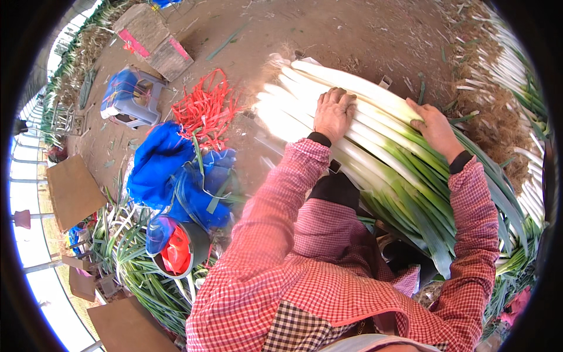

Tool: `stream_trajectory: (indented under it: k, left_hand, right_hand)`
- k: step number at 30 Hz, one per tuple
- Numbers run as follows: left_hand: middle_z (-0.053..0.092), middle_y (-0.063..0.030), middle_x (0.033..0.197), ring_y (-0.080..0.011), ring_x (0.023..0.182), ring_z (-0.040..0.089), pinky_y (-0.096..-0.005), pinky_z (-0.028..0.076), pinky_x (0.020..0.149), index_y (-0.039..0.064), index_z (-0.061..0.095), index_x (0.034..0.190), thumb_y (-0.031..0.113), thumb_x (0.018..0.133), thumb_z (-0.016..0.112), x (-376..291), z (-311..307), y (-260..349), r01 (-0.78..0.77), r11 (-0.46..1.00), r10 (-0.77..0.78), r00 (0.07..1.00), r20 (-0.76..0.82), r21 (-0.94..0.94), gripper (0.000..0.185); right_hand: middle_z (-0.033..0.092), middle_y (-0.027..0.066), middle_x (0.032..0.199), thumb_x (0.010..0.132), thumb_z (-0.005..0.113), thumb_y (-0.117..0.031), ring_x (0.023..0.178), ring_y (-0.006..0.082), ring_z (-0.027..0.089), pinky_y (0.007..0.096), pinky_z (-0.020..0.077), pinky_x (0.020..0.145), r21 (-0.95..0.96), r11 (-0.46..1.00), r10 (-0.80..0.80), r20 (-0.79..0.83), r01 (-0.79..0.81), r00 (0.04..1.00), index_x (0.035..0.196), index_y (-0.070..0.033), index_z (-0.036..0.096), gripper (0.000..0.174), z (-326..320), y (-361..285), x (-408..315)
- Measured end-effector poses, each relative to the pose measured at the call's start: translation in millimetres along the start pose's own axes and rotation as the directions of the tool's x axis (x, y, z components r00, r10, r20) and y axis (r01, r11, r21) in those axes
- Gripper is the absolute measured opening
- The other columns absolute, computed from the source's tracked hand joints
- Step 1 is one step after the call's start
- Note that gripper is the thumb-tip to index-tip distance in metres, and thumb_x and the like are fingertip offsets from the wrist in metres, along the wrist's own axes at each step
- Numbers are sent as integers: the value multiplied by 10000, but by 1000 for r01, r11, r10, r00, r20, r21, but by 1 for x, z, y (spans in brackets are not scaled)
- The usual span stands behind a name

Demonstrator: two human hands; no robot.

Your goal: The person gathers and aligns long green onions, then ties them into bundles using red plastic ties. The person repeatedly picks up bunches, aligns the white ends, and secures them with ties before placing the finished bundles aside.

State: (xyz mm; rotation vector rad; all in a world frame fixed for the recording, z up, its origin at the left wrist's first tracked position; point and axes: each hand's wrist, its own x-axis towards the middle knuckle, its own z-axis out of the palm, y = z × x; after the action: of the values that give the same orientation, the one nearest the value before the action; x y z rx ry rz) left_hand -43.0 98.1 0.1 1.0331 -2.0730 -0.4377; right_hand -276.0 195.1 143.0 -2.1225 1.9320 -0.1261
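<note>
A thick row of large green onions (374, 127) lies in front of me, white root ends to the upper left and green leaves toward the lower right. Across the white stalks rests my left hand (336, 110), its fingers curled down onto them. My right hand (433, 127) lies along the far side of the pile, thumb apart from the fingers, pressing an outer stalk where white turns to green. Part of a clear plastic sheet shows under the near edge of the stalks. What supports the pile is mostly hidden.
Red plastic ties (206, 108) lie heaped on the dirt floor beside blue netting (158, 163). A bucket (200, 248) holds a red plastic bag. Farther off are a plastic stool (149, 97) and a wooden box (149, 39). More green onions (506, 66) line the right side.
</note>
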Motion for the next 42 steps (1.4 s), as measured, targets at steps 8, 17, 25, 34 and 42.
stream_trajectory:
  k: [8,17,25,34,42]
  left_hand:
    - [531,-167,1177,-332,1154,454,-446,314,1014,105,619,1048,197,813,590,-2,-3,6,21,1000,-21,1000,-8,-4,254]
    - [527,-175,1208,-277,1163,474,-411,373,1022,49,547,1173,355,920,511,66,-51,-64,-117,964,99,991,85,239,399]
    - [587,-116,1124,-249,1122,501,-426,331,1031,73,605,1065,380,908,495,84,-51,-96,-23,974,-88,881,465,226,362]
    - [574,-120,1071,-295,1073,486,-434,304,977,134,613,1052,445,863,541,95,-34,-114,-26,978,-94,833,546,208,370]
    - [599,-71,1003,-271,1055,494,-426,311,994,165,664,960,445,834,601,82,-30,-109,53,991,-97,914,393,121,313]
  right_hand:
    - [567,178,1051,882,562,-133,985,320,503,405,394,912,-39,999,-16,30,17,999,1325,-20,462,468,14,-8,16]
    - [586,196,1052,869,584,-172,985,343,522,428,404,893,-12,1000,-3,58,4,998,1302,-47,496,459,24,4,20]
    - [583,239,827,869,581,-210,800,387,573,443,457,777,42,992,-121,-22,122,992,1219,-2,550,408,30,8,17]
    - [575,153,996,858,598,-215,951,317,536,421,444,829,-164,975,-174,-132,152,976,1156,-29,609,351,13,-14,25]
    - [531,135,882,799,645,-144,896,309,511,398,445,794,-218,975,-70,-147,37,987,1097,-7,613,330,13,-1,-3]
